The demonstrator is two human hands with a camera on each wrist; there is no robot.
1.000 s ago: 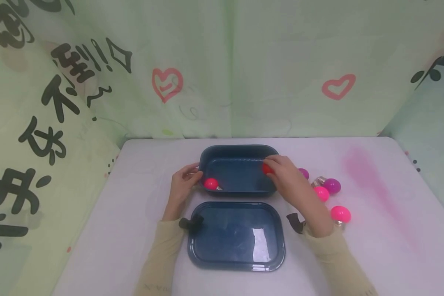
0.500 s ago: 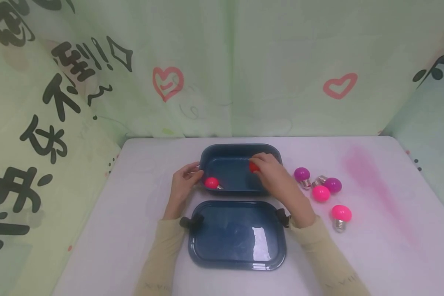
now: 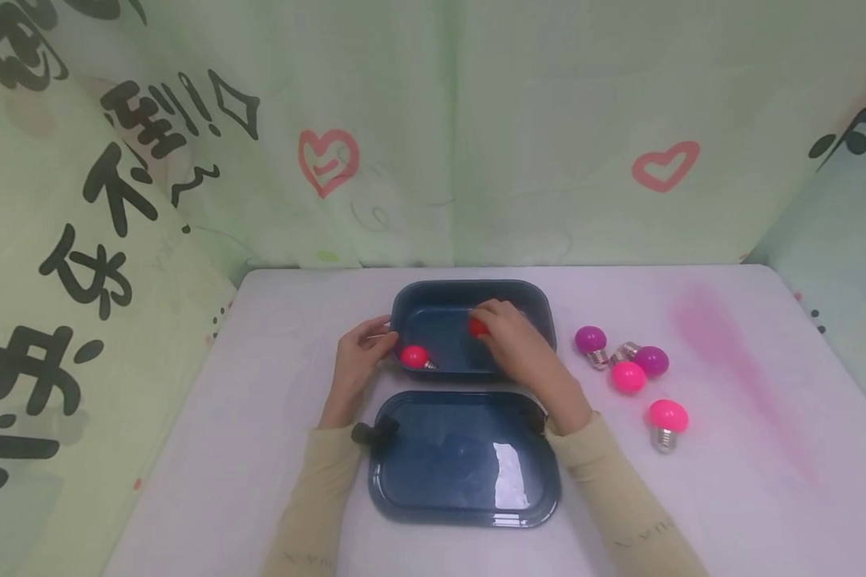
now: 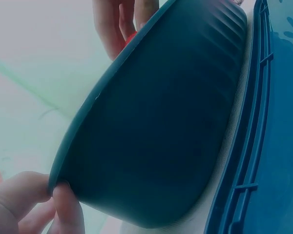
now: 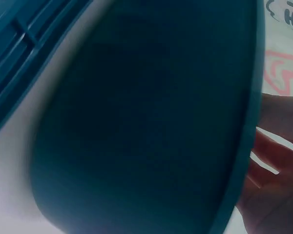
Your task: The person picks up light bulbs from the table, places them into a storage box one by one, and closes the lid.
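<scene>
Lying inside the blue box (image 3: 436,322), at the left, a pinkish bulb (image 3: 414,357) is seen from the head; a red bulb (image 3: 479,327) is gripped over the box floor by the right hand (image 3: 515,340), and the box's left end is held by the left hand (image 3: 359,353). Two purple bulbs (image 3: 590,339), two pink bulbs (image 3: 668,416) and a lid (image 3: 447,457) are spread on the bench (image 3: 722,513). From the left wrist, the rim (image 4: 97,95) is shown pinched; from the right wrist, the red bulb is hidden.

We read black "不" (image 3: 118,192) and exclamation mark (image 3: 193,98) on green curtain (image 3: 216,208), beyond and left of left fingers (image 3: 381,346); markings (image 3: 642,535) on sleeve (image 3: 609,473) below right fingers (image 3: 491,308) illegible.
</scene>
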